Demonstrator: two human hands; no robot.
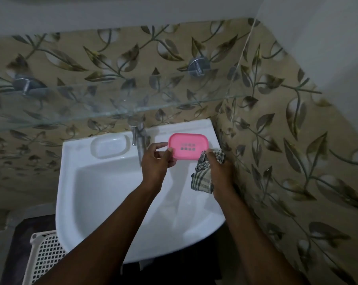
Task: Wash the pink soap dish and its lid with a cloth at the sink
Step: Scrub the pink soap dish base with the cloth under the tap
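We see the pink soap dish (189, 146) held up off the sink (104, 192), over the rear R ledge just beside the tap (140, 136), resting on nothing we can make out. It's tilted so its broad face w/ two rows of small holes looks up at the camera, prob. bc that's the face to be wiped, and holding it over the sink lets drips fall in. We can't tell whether this piece is the dish or its lid; no second pink piece shows. The left hand (156, 161) takes it by the L short end only, fingers (160, 144) curled at the far edge and thumb on the near face: a pinch that leaves nearly the whole face bare for wiping. The right hand (219, 171) grips a checked cloth (201, 179) bunched into a wad, fingers closed round it. The wad's top seems to touch the dish's R end, and a loose tail hangs below the hand over the basin. Bunching gives a firm pad to rub w/, we reckon. Both forearms reach in from below and converge at the dish, wrists fairly straight, R knuckles up. Our read: the wipe is about to start at the R end. Elsewhere: a glass shelf (112, 112) above the tap, a moulded soap recess (109, 146) on the L ledge, a white lattice basket (44, 258) low at L.
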